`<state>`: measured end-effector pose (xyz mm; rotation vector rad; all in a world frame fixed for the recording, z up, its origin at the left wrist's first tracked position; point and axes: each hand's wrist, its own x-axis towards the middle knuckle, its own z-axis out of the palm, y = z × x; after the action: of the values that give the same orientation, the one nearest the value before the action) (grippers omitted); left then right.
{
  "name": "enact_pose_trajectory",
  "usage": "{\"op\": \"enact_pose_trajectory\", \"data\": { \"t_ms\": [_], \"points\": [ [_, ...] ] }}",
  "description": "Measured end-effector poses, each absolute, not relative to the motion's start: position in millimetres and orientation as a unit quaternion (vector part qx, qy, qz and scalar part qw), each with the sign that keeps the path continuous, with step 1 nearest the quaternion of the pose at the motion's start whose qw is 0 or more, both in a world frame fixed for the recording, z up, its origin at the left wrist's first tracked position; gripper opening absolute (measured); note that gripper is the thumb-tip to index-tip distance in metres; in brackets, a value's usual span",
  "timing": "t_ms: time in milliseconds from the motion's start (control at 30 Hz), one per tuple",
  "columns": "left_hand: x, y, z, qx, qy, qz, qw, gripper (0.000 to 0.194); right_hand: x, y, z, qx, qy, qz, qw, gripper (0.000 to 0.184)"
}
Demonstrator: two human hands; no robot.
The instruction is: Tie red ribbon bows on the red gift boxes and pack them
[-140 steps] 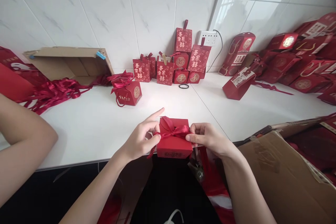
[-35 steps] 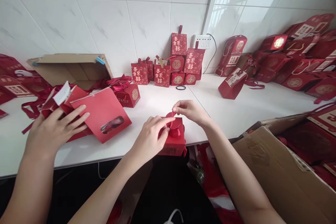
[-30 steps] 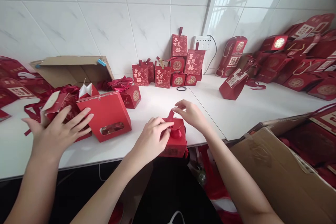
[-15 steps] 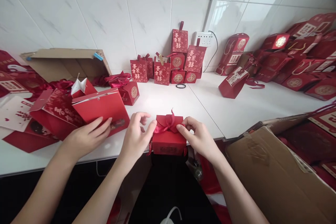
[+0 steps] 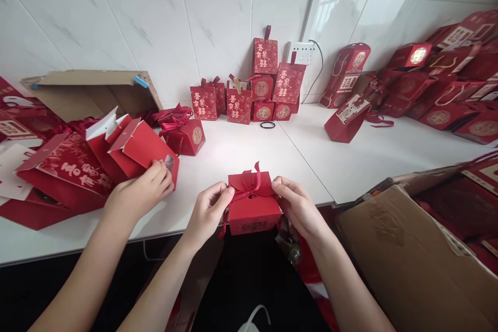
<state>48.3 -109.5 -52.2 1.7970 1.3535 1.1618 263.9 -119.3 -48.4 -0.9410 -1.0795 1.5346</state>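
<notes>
A small red gift box [image 5: 253,212] with dark printing on its front sits at the counter's front edge, right before my body. Across its top lies a red ribbon [image 5: 252,182], tied at the middle with its ends sticking up. My left hand [image 5: 210,212] pinches the ribbon at the box's upper left corner, thumb on top. At the upper right corner my right hand [image 5: 296,205] is closed the same way, its fingertips partly hidden behind the thumb. A red tassel cord [image 5: 223,224] hangs at the box's left side.
Another person's hand [image 5: 150,189] holds a red paper box [image 5: 142,148] to my left, among more red boxes. Finished-looking boxes [image 5: 238,106] stand by the wall; more are stacked at right [image 5: 439,111]. A large carton [image 5: 404,249] stands at my right.
My hands have closed at the box's two sides, drawing the ribbon outward; a dark hole shows below its knot. The other person's hand moved with the left box, which now stands more upright.
</notes>
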Motion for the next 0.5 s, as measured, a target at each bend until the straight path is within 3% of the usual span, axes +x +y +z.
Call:
{"op": "enact_pose_trajectory", "data": {
  "t_ms": [133, 300, 400, 500],
  "points": [
    [76, -116, -54, 0.643, 0.49, 0.433, 0.398, 0.04, 261, -117, -55, -0.366, -0.395, 0.668, 0.514, 0.035],
    [71, -112, -55, 0.617, 0.475, 0.462, 0.424, 0.04, 259, -117, -59, -0.391, -0.391, 0.661, 0.508, 0.036],
    [68, -115, -57, 0.592, 0.486, 0.451, 0.458, 0.038, 266, -117, -63, -0.415, -0.436, 0.602, 0.525, 0.036],
    [66, -123, -55, 0.598, 0.485, 0.43, 0.471, 0.03, 275, -115, -65, -0.466, -0.5, 0.472, 0.557, 0.037]
  ]
}}
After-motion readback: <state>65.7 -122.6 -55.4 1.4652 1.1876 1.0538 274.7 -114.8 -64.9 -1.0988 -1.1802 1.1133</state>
